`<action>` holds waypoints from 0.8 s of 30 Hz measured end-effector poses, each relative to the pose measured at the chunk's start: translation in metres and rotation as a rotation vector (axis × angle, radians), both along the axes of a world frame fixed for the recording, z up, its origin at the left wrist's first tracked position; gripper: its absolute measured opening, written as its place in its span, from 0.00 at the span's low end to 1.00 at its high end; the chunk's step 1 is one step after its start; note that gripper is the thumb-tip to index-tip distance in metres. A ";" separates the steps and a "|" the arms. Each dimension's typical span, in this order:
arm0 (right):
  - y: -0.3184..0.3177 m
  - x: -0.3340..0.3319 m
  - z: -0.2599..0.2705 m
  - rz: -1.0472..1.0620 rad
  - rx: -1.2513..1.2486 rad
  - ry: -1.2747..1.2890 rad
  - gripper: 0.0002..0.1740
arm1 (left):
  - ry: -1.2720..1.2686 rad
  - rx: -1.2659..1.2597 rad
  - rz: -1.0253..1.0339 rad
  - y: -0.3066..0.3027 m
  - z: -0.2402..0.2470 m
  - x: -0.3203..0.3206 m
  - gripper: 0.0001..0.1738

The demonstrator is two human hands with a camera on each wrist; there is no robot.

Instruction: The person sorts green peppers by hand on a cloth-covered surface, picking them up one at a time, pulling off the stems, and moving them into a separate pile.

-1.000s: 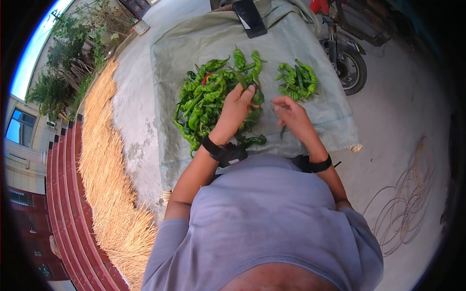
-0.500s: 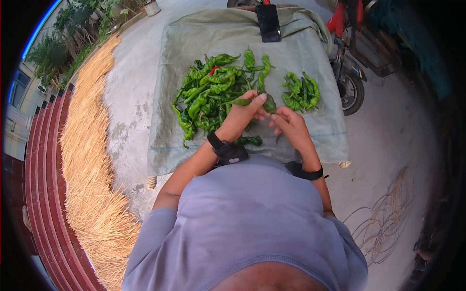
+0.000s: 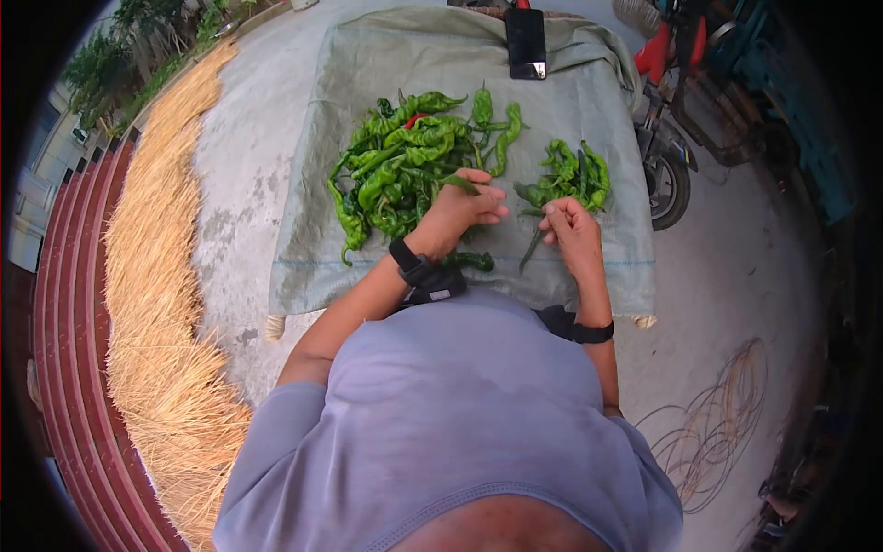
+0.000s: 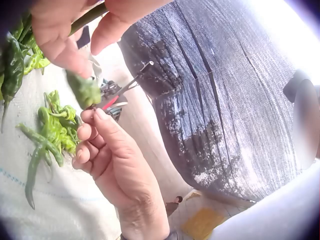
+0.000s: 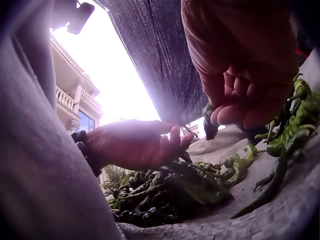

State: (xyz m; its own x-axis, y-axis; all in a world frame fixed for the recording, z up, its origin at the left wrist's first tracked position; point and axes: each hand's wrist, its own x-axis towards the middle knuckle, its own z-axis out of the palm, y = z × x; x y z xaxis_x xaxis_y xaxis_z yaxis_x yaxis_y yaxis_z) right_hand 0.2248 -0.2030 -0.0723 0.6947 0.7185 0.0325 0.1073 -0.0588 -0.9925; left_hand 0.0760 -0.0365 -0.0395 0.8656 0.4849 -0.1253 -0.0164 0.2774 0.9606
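In the head view my left hand [image 3: 464, 210] is over the right side of a big heap of green peppers [image 3: 395, 175]. A slim green pepper [image 3: 460, 184] is gripped between its thumb and fingers. To the right, my right hand [image 3: 577, 235] pinches a wrinkled green pepper [image 4: 84, 91] by its stem end, beside the smaller pile of peppers [image 3: 589, 179]. In the right wrist view that pepper [image 5: 209, 122] hangs from the right fingertips, above the sheet. One long pepper [image 3: 531, 250] lies on the sheet just left of the right hand.
A pale woven sheet [image 3: 313, 221] covers the table, with a phone [image 3: 526, 44] at its far edge. One red pepper [image 3: 414, 120] shows in the heap. A parked bike [image 3: 667, 175] stands right of the table; straw [image 3: 175, 322] and coiled wire [image 3: 722, 423] lie on the ground.
The hands came together over a dark green pepper, then parted. The right hand has moved towards the small pile with that pepper; the left keeps a slim one. The head view has shifted slightly.
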 end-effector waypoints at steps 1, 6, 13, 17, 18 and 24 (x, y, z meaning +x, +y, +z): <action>0.000 0.002 -0.002 -0.042 0.007 -0.017 0.11 | 0.000 -0.033 -0.012 -0.001 -0.004 0.000 0.16; -0.004 0.008 -0.002 -0.132 0.032 -0.074 0.12 | 0.066 0.024 -0.027 -0.003 -0.003 0.003 0.12; -0.001 -0.006 0.009 0.072 0.089 0.042 0.16 | 0.182 0.371 -0.315 -0.009 -0.004 0.006 0.11; 0.002 -0.009 0.005 0.080 0.106 0.129 0.19 | 0.312 0.485 -0.487 -0.013 0.002 0.003 0.12; 0.001 -0.008 0.004 0.085 0.120 0.140 0.18 | 0.331 0.521 -0.507 -0.014 0.006 0.001 0.12; -0.004 -0.004 0.014 0.109 0.264 0.268 0.16 | 0.320 0.661 -0.592 -0.014 0.007 -0.004 0.14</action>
